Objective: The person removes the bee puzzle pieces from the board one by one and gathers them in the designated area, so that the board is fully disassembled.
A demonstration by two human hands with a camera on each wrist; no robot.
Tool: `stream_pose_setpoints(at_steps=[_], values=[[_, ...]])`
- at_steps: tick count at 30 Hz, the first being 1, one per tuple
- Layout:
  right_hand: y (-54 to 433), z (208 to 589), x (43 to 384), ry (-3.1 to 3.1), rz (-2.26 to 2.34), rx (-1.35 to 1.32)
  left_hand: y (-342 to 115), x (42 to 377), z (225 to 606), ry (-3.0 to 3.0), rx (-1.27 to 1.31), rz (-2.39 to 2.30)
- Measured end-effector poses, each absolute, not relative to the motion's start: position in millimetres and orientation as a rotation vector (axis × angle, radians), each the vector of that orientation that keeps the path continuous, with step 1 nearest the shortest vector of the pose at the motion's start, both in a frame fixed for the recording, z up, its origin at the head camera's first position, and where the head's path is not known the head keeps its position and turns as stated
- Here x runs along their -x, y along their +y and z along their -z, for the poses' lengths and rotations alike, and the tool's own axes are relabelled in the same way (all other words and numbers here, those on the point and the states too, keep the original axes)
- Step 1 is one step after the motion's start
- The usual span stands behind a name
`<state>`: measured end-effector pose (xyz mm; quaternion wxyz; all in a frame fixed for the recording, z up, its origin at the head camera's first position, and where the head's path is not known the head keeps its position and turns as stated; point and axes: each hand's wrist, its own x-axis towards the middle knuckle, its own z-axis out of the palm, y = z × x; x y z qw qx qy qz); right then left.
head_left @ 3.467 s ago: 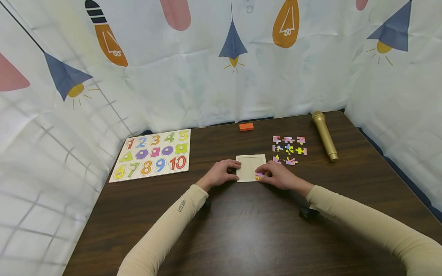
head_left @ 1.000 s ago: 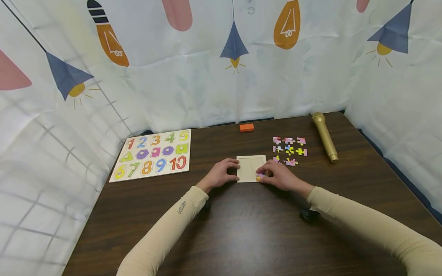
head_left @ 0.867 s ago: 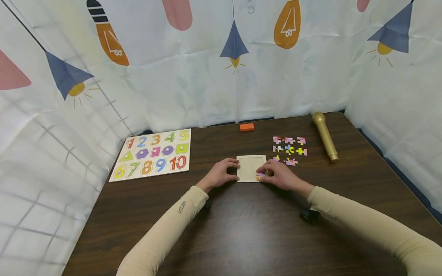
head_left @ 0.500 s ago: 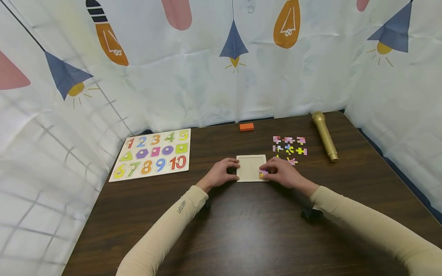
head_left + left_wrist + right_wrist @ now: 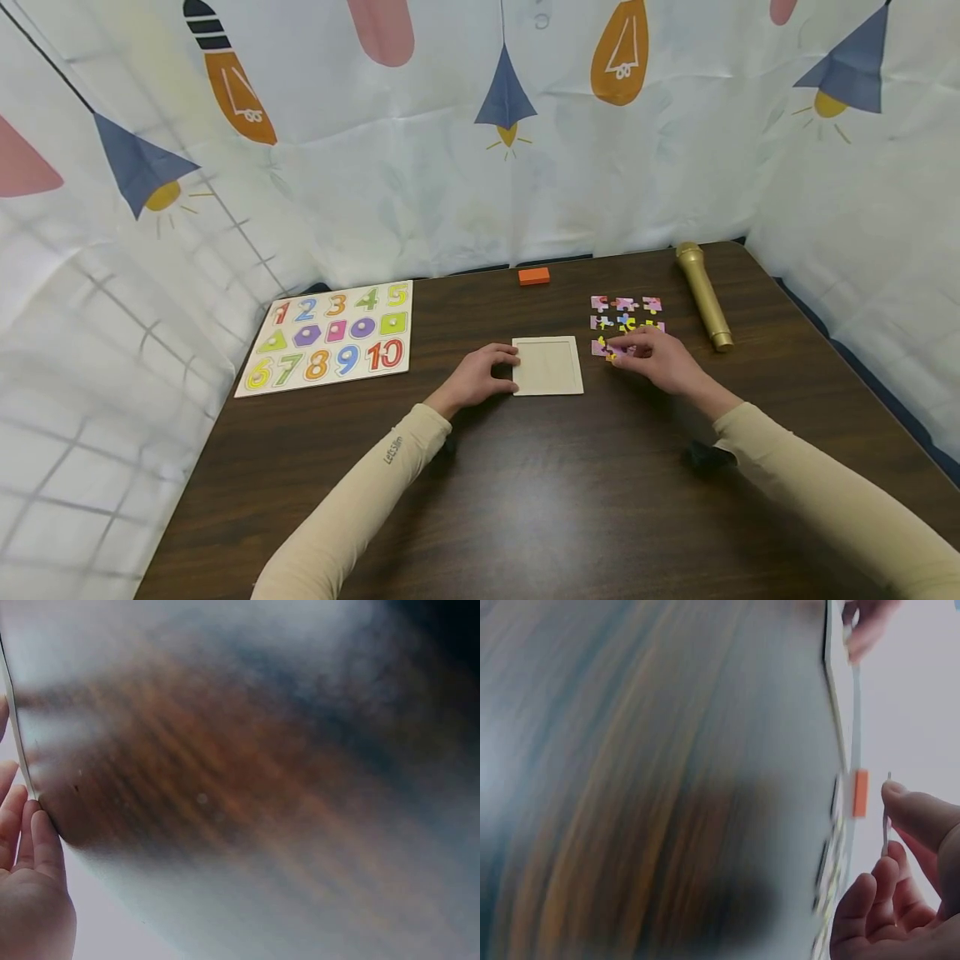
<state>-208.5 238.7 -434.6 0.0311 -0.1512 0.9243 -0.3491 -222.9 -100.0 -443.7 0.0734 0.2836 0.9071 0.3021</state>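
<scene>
My left hand (image 5: 482, 377) rests at the left side of a small wooden puzzle tray (image 5: 576, 367), its fingertips and thumb touching the edge. In the left wrist view the fingers (image 5: 47, 840) lie fairly straight against that edge. To the tray's right, my right hand (image 5: 666, 364) is over the lower row of pink and yellow jigsaw pieces (image 5: 626, 304). In the right wrist view the thumb and a finger pinch one thin jigsaw piece (image 5: 886, 832), seen edge-on and held above the table. The hand partly covers the lower pieces in the head view.
A number board (image 5: 324, 337) lies at the left on the dark wooden table (image 5: 517, 492). An orange block (image 5: 534, 276) sits near the back edge. A gold microphone (image 5: 703, 297) lies at the right, beyond the jigsaw pieces. A patterned curtain (image 5: 420, 183) hangs behind.
My right hand has lifted the jigsaw piece from the tray's lower right corner and moved right to the loose pieces. The left hand has stayed at the tray's left edge.
</scene>
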Motion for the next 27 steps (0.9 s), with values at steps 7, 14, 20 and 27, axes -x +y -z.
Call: stream_pose_setpoints(at_steps=[7,14,20,27], values=[[271,440,211,2.899,1.017,0.384,-100,223,443,2.718,-0.832,-0.904],[290,444,213,2.907,0.967,0.329,-100,223,441,2.709,-0.849,-0.896],[294,443,216,2.869,0.975,0.304,-100,223,441,2.713,-0.851,-0.894],[292,443,219,2.882,0.946,0.351,-100,223,440,2.709,-0.841,-0.894]])
